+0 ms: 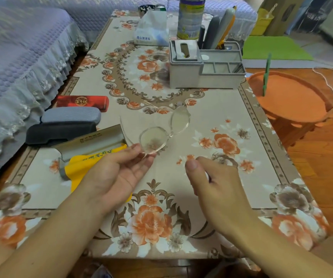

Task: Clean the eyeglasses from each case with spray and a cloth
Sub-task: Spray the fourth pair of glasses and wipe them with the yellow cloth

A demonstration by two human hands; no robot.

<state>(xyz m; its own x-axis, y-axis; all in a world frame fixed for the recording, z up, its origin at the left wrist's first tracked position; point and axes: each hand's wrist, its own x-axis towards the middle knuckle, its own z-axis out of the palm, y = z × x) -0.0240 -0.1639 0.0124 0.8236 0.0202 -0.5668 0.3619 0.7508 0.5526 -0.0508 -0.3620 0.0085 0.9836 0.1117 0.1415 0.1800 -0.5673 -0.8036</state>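
Four cases are lined up at the left edge of the tabletop [211,109]: a red case [82,102], a grey case [71,115] and a black case [60,132], all closed, and nearest the camera an open case [93,142] with a yellow cloth [85,166] spilling from it. One pair of clear-framed glasses [164,131] is held just above the tabletop at the centre of the frame, gripped by the left hand [117,173]; the fingers [139,149] are pinched on the rim of the nearer lens, palm up, probably so that the lens faces are kept free of touch and turned upward for spraying or inspection. One temple is seen swung out toward the open case, which suggests the glasses were taken from it. The right hand [215,177] is held beside them at the lower centre, loosely curled with the thumb up and nothing gripped, apparently kept free for the spray or the cloth. No spray bottle can be picked out with certainty; it may be among the clutter at the top of the frame, where a tissue pack [151,31], a tin [190,17] and a grey organiser [205,67] are set. The task is judged to be at an early stage, with three cases not yet opened.
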